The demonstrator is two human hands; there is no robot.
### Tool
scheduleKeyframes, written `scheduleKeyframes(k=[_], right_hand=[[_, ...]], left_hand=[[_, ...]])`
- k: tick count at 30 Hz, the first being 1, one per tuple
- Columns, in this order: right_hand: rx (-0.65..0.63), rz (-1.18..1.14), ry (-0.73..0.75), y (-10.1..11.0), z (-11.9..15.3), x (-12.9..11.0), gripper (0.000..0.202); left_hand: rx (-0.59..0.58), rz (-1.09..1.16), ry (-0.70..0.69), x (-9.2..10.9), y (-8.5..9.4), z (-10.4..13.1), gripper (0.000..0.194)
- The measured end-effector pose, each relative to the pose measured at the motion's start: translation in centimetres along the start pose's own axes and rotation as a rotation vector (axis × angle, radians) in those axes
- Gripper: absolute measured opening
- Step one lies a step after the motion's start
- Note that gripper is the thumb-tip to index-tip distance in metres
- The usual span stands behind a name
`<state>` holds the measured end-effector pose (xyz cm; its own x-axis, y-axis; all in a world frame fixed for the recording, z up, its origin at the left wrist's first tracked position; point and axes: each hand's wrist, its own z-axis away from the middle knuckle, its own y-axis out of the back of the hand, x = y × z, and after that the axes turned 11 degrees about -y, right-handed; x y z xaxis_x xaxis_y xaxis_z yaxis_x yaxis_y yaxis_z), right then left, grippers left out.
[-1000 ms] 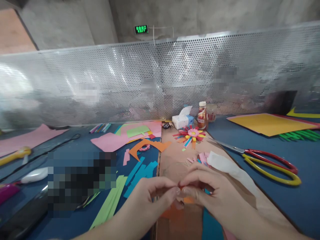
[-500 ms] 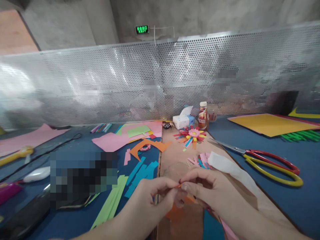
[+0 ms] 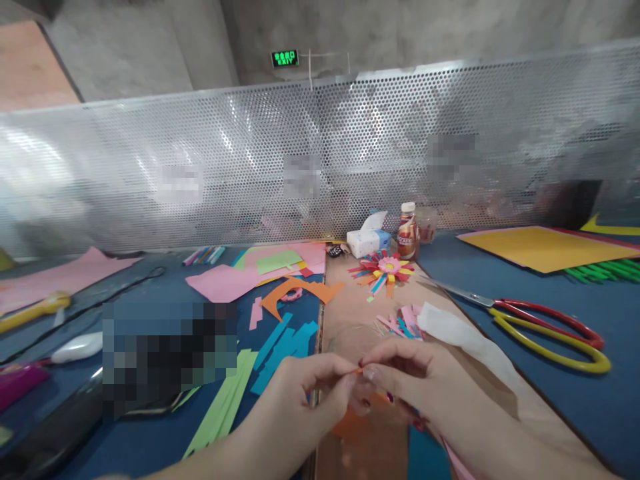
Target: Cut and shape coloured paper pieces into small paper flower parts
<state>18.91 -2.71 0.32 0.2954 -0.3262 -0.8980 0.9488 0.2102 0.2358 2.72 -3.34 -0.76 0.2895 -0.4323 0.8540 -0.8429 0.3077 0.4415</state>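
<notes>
My left hand (image 3: 320,387) and my right hand (image 3: 415,377) meet over the brown board (image 3: 345,300), thumbs and forefingers pinched together. Between the fingertips shows a small piece of orange paper (image 3: 360,371), mostly hidden by the fingers. Beyond the hands lie pink and blue paper strips (image 3: 403,321) and a crumpled white tissue (image 3: 450,325). Farther back on the board sits a paper flower (image 3: 389,267) with a pink centre and red, yellow and blue petals. Left of my left hand are blue paper strips (image 3: 287,350) and green paper strips (image 3: 227,393).
Scissors (image 3: 545,327) with red and yellow handles lie at right, near yellow paper sheets (image 3: 540,247). At the back stand a tissue pack (image 3: 369,244) and a bottle (image 3: 407,233). An orange paper offcut (image 3: 273,297) and pink paper (image 3: 220,287) are at left. A perforated metal screen (image 3: 240,173) closes the far side.
Both hands keep their pinch on the orange paper in nearly the same place, with only slight finger movement. The view has shifted very slightly.
</notes>
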Motion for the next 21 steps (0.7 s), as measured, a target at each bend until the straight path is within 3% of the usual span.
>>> scheduleKeyframes(k=[21], right_hand=[[-0.003, -0.055, -0.035, -0.34, 0.15, -0.11, 0.010]], left_hand=[[0.010, 0.010, 0.018, 0.17, -0.08, -0.13, 0.022]])
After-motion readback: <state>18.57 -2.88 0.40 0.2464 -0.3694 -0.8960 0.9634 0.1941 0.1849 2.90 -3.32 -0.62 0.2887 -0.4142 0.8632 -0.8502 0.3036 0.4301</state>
